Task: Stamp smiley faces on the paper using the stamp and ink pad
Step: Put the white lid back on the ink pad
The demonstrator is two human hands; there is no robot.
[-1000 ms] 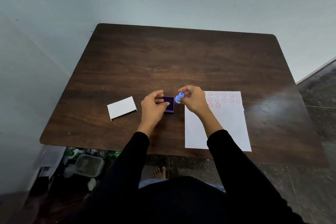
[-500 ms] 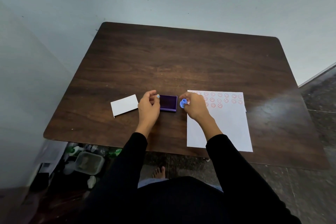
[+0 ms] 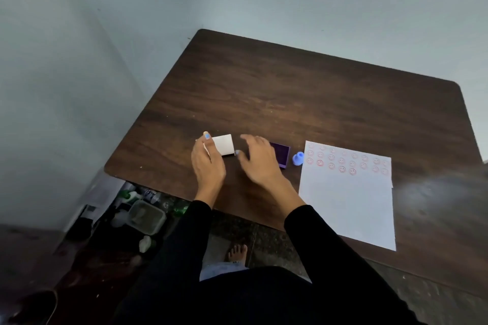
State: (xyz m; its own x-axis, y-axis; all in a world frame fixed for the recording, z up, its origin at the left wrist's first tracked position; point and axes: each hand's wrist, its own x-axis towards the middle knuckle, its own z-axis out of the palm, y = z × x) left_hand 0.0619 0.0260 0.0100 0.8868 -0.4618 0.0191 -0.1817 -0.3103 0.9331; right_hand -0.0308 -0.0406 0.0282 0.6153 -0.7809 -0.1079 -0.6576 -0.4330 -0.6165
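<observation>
The white paper [image 3: 348,206] lies at the table's near right, with rows of red smiley faces along its top. A small blue stamp [image 3: 298,159] stands on the table by the paper's top-left corner, with no hand on it. Just left of the stamp lies the purple ink pad [image 3: 282,155], uncovered and partly hidden by my right hand [image 3: 260,162]. That hand hovers open, fingers spread, between the pad and a white lid [image 3: 225,144]. My left hand [image 3: 208,163] grips the lid's left end.
The dark wooden table [image 3: 290,92] stands in a corner, with walls behind and to the left. On the floor under its left edge sit bottles and a plastic container [image 3: 146,215]. A bare foot [image 3: 237,252] rests below the table.
My right hand has let go of the stamp, which now stands beside the paper. Both hands have moved left to the white lid, and my left hand has left the ink pad.
</observation>
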